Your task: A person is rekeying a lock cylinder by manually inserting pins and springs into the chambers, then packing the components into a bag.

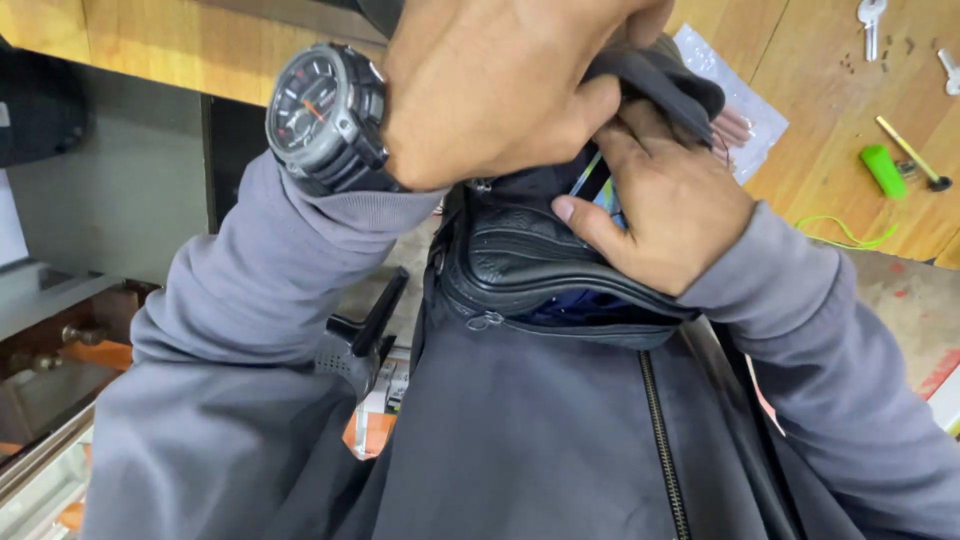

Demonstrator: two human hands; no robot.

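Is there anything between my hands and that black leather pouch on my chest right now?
Nothing visible does. The right hand already rests against the black leather zip pouch, fingers tucked into its open top beside a coloured card-like item. The left hand, wearing a dark wristwatch, grips the dark fabric just above it.

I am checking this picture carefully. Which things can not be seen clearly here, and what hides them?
- Head view: inside of the black pouch, covered by the right hand.
- Fingertips of the left hand, cut off by the top edge and buried in dark fabric.
- Black tool under the left sleeve, partly hidden.
- Keys on the wooden table, cut off by the edges.
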